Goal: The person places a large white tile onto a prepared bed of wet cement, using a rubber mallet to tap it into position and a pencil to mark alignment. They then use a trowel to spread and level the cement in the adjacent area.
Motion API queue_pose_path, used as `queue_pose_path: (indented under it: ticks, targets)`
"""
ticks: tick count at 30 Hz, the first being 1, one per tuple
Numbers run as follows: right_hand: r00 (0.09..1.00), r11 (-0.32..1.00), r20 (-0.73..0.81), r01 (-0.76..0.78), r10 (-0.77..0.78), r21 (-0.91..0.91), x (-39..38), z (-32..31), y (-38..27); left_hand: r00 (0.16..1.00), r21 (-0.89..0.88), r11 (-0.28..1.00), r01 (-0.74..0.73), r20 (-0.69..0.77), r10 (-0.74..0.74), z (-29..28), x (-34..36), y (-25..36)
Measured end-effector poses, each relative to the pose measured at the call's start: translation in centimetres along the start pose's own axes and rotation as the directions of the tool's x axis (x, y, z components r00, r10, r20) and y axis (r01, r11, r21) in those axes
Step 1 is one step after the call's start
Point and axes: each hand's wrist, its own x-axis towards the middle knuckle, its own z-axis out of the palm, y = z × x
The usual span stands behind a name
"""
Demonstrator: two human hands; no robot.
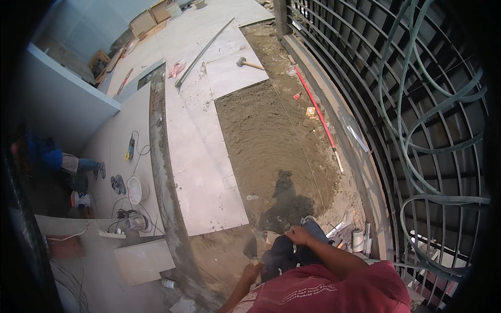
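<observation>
My left hand (253, 272) is closed around the handle of a trowel (251, 247), its grey blade over the bare ground beside my leg. My right hand (297, 235) is curled closed near my knee; whatever it may hold is hidden. In front of me spreads a bed of damp grey-brown mortar (261, 130), raked in curved lines and partly under my shadow. A short white pipe stub (252, 197) sticks out of it. Large pale tiles (206, 190) border the bed on the left. At its far end a mallet (241, 62) lies on another tile (229, 78).
A long metal straightedge (203, 53) crosses the far tiles. Along the right run a red-and-white pole (315, 104) and a dark metal fence (339, 39) with a looped green hose (401, 104). Leftward are an angle grinder (130, 149), a white bucket (137, 190), cords and another person (55, 159).
</observation>
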Motion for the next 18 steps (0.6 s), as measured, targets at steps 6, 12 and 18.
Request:
queue_pose_path:
  ticks: [6,12,18]
  targets:
    - [0.893,0.919,-0.36,-0.35,0.269,-0.182,-8.0,-3.2,15.0,0.977,0.797,0.593,0.115,0.018,-0.214,1.2,-2.5,4.4]
    - [0.926,0.759,-0.222,-0.379,0.307,-0.53,-11.7,-0.3,31.6,0.993,0.844,0.525,-0.105,0.064,0.097,3.6,3.3,2.4]
    - [0.625,0.723,-0.371,-0.64,0.687,0.261,-7.1,-1.5,33.0,0.997,0.96,0.269,-0.071,0.06,0.049,5.2,6.0,-1.5]
